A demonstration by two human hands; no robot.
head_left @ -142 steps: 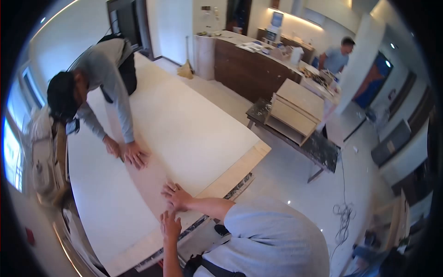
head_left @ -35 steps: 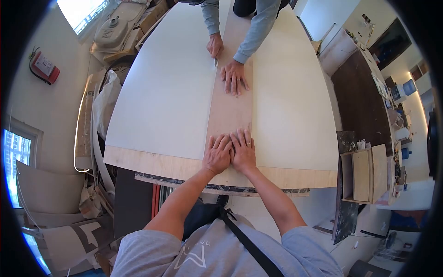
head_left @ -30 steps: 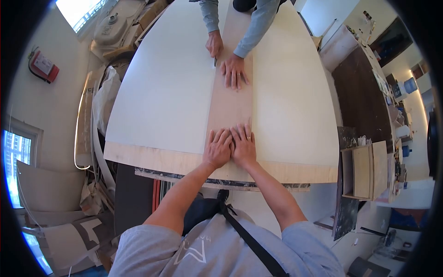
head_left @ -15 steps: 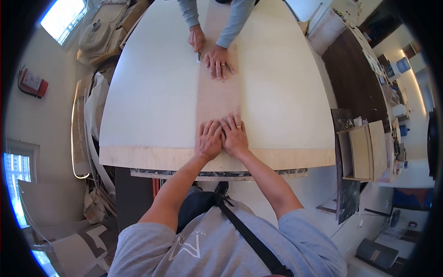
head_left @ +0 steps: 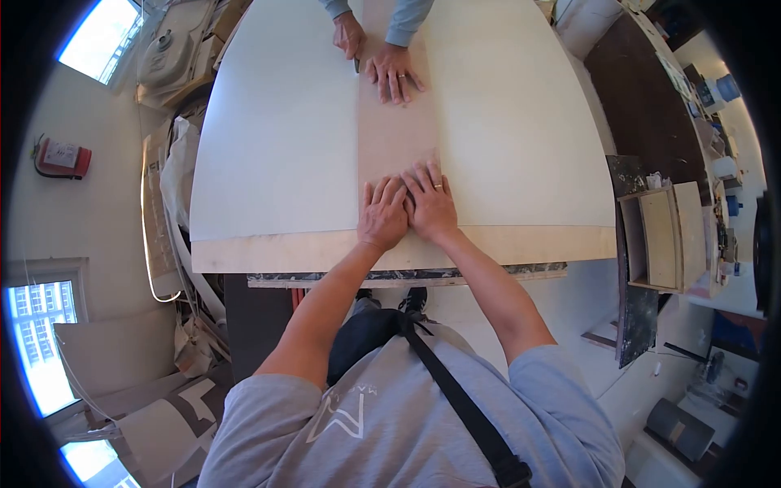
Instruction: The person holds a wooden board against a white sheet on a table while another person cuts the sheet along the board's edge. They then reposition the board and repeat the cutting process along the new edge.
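My left hand presses down with fingers spread on the near end of a long pinkish-brown wooden strip. Beside it, thumbs close together, my right hand also lies flat on the strip, a ring on one finger. Beneath the strip is a large white sheet, with a bare plywood edge showing along the near side. Across the table, a co-worker's hand grips a small dark cutting tool against the strip's left edge. Their other hand rests flat on the strip.
A fire extinguisher hangs on the left wall. Sheets and wrapped material lean left of the table. To the right stand a wooden box and a dark brown surface.
The whole view has shifted, with the table now higher and slightly right. The co-worker's hands and tool have moved little along the strip. My hands stay pressed on it.
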